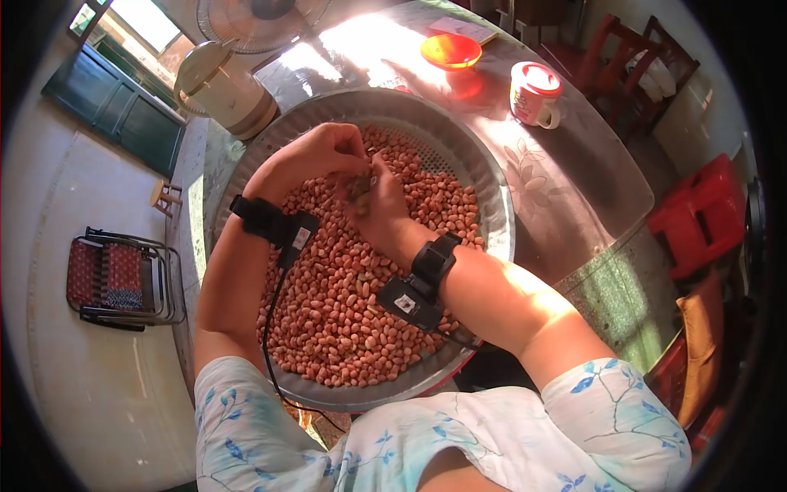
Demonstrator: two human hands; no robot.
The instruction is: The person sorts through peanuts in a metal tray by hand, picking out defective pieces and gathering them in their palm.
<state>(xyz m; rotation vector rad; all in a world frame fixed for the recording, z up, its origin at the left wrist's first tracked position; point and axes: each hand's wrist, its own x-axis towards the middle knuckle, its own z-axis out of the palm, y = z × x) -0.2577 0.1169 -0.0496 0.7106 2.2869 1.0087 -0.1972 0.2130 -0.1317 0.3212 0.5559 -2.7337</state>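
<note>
A large round grey basin (492, 193) with a perforated bottom holds a heap of reddish-pink beans or peanuts (328, 320). Over the upper part of the heap, my left hand (324, 156) bends inward with thumb and fingertips pinched together. Close against it, my right hand (379, 205) is curled, its palm turned toward the left hand. Something small and greyish-brown (359, 193) shows between the two hands, too blurred to name. Each wrist wears a black strap with a small box and cable.
A white jug (225, 94) and a fan (262, 12) stand at the upper left. An orange bowl (451, 51) and a lidded mug (534, 97) are on the table (566, 184) beyond the basin. Red stool (705, 213) at right; folded chair (123, 279) at left.
</note>
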